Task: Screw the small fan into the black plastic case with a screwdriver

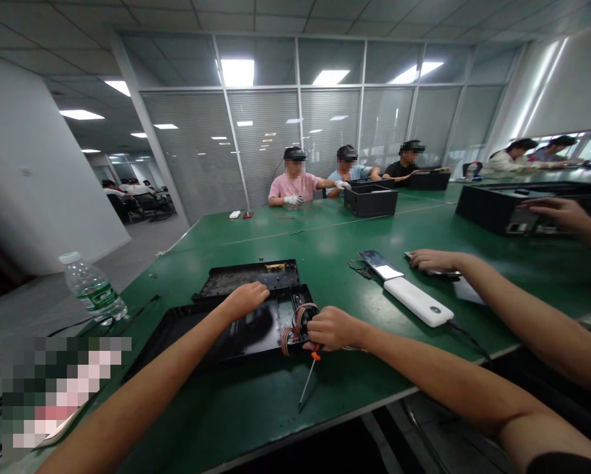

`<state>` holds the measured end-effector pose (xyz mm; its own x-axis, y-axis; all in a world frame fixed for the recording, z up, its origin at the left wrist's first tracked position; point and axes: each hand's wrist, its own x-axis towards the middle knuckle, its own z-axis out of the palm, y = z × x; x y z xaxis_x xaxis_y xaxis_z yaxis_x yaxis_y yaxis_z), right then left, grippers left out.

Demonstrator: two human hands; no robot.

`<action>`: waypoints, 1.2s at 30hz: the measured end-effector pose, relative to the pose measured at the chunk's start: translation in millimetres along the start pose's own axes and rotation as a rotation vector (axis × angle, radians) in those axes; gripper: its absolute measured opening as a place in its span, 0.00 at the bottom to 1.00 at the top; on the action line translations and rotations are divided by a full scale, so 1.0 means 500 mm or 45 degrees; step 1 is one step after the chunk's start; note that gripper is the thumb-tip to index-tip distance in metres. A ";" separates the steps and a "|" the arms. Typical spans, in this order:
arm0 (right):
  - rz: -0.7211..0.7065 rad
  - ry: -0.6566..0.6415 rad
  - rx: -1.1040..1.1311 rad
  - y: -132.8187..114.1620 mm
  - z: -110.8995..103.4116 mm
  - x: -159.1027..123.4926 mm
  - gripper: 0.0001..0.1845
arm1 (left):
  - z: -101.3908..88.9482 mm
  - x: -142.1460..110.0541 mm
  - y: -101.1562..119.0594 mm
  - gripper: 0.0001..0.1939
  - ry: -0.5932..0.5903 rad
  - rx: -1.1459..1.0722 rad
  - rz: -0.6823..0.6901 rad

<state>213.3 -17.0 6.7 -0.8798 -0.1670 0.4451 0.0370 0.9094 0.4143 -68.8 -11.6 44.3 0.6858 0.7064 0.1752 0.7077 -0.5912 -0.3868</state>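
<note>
A black, shallow casing [186,332] lies on the green table in front of me. A second black panel [248,276] lies just behind it. My left hand [246,301] is over the casing, its fingers curled; what they hold or press is hidden. At the casing's right end, my right hand [331,328] is closed round a screwdriver [309,378] with an orange collar, its shaft pointing down towards me. The same hand's fingers are at a bundle of multicoloured ribbon wires [290,334] and a dark part mostly hidden behind them.
To the right lie a white power bank [418,301] with a cable and a phone-like device [380,264]. A neighbour's hand [436,260] rests nearby. A plastic bottle [95,293] stands left. Across the green table [325,240], people work at black boxes [371,201].
</note>
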 end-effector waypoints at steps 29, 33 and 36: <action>0.035 0.069 0.126 0.005 0.001 0.011 0.17 | 0.068 0.114 0.049 0.06 0.351 -1.018 -0.334; 0.604 0.280 0.361 0.033 -0.008 0.003 0.12 | 0.072 0.111 0.050 0.06 0.367 -1.126 -0.406; 1.080 0.458 0.511 0.071 -0.014 -0.009 0.09 | 0.077 0.111 0.051 0.06 0.386 -1.174 -0.453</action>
<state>222.0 13.3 24.8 -0.4388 0.5506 0.7101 0.3644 0.8314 -0.4195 -19.3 27.3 9.4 0.3350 0.8466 0.4136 0.6452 -0.5260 0.5541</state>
